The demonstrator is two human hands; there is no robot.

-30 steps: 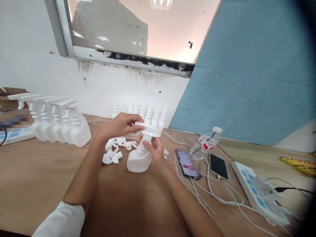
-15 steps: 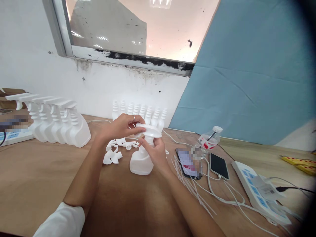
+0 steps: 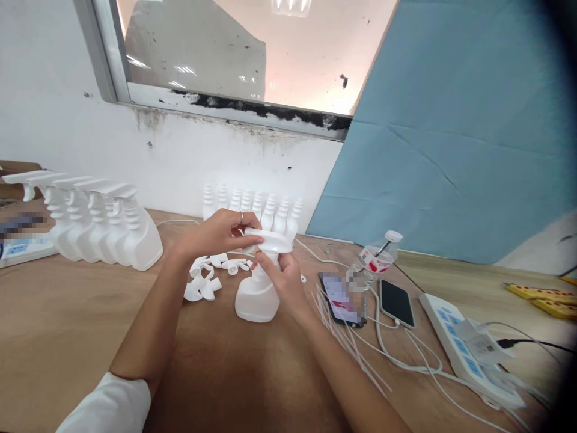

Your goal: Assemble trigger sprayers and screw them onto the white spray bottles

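here, at a brown table [image 3: 211, 373] below a window [image 3: 193, 51], left hand [image 3: 225, 231] and right hand [image 3: 287, 281] pinch a bottle [image 3: 258, 300].

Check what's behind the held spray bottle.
Behind the held spray bottle: a row of bottles without heads, necks showing, then the white wall. The left hand and held spray head cover most lower parts; anything there can't be seen.

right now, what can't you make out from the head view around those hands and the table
In the head view:
- Held bottle's neck: mostly covered by the right hand.
- Bottles behind: lower parts blocked by the left hand and spray head.
- Lit phone's screen: partly pixelated, too small to read.
- Cardboard box: cut off by the left edge.
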